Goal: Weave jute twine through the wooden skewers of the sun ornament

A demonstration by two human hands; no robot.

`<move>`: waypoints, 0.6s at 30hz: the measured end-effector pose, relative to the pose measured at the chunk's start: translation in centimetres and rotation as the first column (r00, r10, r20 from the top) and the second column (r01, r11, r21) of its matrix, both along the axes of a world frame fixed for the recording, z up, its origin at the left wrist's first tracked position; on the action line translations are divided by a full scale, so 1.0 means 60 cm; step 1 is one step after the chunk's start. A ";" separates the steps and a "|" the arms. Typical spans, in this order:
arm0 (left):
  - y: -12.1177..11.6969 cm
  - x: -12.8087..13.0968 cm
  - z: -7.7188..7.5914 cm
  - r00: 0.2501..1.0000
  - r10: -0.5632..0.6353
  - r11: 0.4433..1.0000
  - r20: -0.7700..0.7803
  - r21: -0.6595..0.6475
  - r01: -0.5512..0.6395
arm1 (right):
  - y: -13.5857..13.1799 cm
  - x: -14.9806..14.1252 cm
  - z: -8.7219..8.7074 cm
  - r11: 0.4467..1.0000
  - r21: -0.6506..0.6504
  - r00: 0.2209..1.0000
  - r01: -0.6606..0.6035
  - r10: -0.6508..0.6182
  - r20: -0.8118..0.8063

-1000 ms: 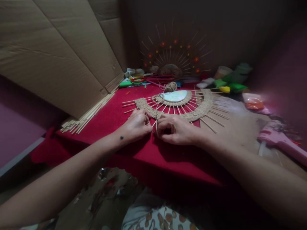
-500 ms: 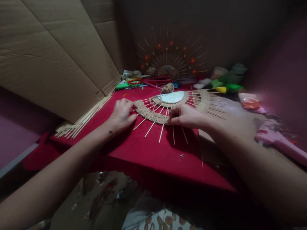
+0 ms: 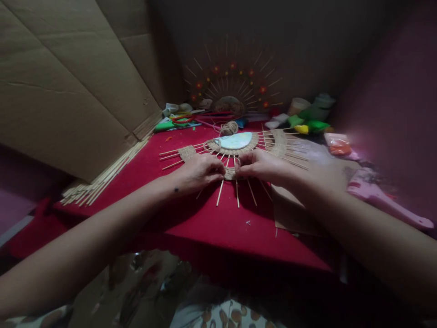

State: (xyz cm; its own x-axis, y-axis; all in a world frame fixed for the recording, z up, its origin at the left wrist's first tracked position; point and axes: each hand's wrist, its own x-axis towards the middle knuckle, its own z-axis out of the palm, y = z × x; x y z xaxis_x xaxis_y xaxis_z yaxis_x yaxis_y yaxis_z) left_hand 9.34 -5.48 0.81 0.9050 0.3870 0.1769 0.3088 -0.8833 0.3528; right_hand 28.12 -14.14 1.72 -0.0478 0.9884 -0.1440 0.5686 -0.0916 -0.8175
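A half-round piece of thin sticks with a woven twine band lies on the red cloth, its sticks fanning out toward me. At its centre sits a pale half disc edged with twine. My left hand pinches the lower part of the band, covering the stretch left of centre. Close by on the other side, my right hand has its thumb and fingers closed on the same band. Only a short piece of weave shows between the hands. A ball of twine rests behind the half disc.
Loose sticks lie along a cardboard sheet at left. A pink glue gun sits at right, near coloured clay packets. A flowered stick fan stands at the back. The red cloth ends in front of me.
My left hand has moved right along the band, from its left end to near my right hand, uncovering the left end. My right hand stays on the band. The view has shifted slightly.
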 end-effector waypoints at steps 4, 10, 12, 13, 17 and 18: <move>0.000 0.018 -0.002 0.998 -0.026 0.998 -0.056 0.055 0.029 | -0.011 0.013 -0.008 0.992 0.028 0.981 -0.123 0.126 -0.148; 0.006 0.021 0.004 0.992 -0.110 0.988 -0.061 -0.116 0.102 | -0.028 0.028 0.000 0.983 0.009 0.929 -0.183 0.176 -0.324; 0.015 0.020 0.000 0.993 -0.104 0.973 -0.052 -0.215 0.090 | -0.032 0.033 0.000 0.986 -0.002 0.927 -0.169 0.158 -0.341; 0.020 0.019 -0.002 0.993 -0.107 0.962 -0.046 -0.256 0.092 | -0.033 0.036 -0.001 0.985 -0.007 0.925 -0.173 0.160 -0.346; 0.032 0.013 -0.009 0.986 -0.167 0.940 -0.012 -0.305 0.155 | -0.035 0.043 -0.005 0.975 -0.004 0.912 -0.221 0.205 -0.355; 0.032 0.011 -0.009 0.983 -0.185 0.941 -0.004 -0.290 0.176 | -0.036 0.043 -0.006 0.971 -0.005 0.908 -0.239 0.222 -0.355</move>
State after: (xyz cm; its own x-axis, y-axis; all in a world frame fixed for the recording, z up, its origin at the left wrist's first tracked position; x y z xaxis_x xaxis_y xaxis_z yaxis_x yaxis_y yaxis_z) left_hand 10.01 -3.59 0.27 0.9675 0.2471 0.0535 0.1685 -0.7879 0.5923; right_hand 30.69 -16.28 1.35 -0.3287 0.9365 -0.1222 0.2578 -0.0355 -0.9656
